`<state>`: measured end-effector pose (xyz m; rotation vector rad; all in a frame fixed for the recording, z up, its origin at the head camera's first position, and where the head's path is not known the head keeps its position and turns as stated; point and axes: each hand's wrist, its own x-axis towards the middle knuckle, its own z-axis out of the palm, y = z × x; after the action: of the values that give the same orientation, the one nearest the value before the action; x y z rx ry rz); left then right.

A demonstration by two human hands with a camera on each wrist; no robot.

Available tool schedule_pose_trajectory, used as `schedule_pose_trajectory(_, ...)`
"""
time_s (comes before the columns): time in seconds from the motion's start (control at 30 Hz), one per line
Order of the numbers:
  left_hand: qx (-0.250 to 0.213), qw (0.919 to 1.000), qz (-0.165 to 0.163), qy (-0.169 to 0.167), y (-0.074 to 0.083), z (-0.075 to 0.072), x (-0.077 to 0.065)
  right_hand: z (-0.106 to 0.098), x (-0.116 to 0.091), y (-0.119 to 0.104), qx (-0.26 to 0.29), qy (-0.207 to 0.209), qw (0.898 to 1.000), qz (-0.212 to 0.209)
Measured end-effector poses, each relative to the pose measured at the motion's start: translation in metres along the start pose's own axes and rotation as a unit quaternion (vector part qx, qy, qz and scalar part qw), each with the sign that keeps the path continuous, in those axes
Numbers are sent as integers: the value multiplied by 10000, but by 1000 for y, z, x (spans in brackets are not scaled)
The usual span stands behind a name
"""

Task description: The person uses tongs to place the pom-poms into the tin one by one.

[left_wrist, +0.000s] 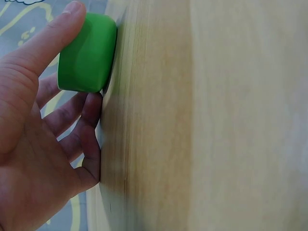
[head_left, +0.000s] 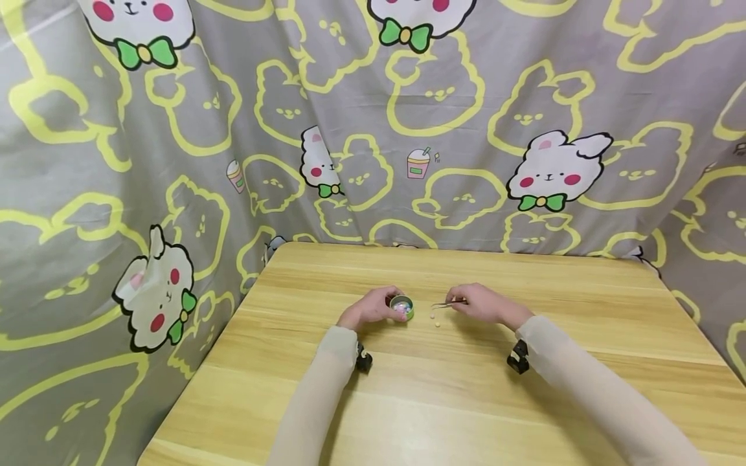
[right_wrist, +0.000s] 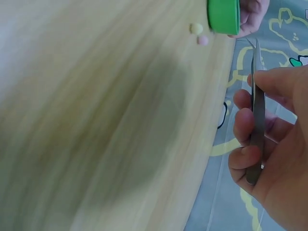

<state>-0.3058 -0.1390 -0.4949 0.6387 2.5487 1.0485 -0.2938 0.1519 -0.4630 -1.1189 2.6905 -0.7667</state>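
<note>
My left hand [head_left: 373, 305] holds a small round green tin [left_wrist: 89, 53] on the tabletop, thumb on the near side and fingers round the far side. Small pastel pieces [head_left: 401, 307] lie inside it, too tiny to make out singly. To the right, my right hand [head_left: 480, 303] pinches metal tweezers [right_wrist: 258, 110], their fine tips slightly apart with nothing seen between them. On the wood between the hands lie a yellow piece [right_wrist: 196, 28] and a pink piece [right_wrist: 202, 40], both small and roundish, close to the tin and below the tweezer tips in the head view.
The wooden table [head_left: 431, 414] runs under both arms. A grey curtain [head_left: 361, 162] with yellow outlines and rabbit faces hangs along its back and sides. Each wrist carries a small black device, one on the left [head_left: 364, 358] and one on the right [head_left: 518, 357].
</note>
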Motion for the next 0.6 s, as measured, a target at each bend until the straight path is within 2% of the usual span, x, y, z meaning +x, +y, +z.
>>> schedule_pose_trajectory(0.23, -72, 9999, -79, 39, 0, -1, -1, 4, -12, 5, -74, 100, 9998, -134)
schedule_pose_trajectory(0.6, -6, 9999, -132, 20, 1, 0, 0, 13, -16, 4, -60, 42, 9995, -314)
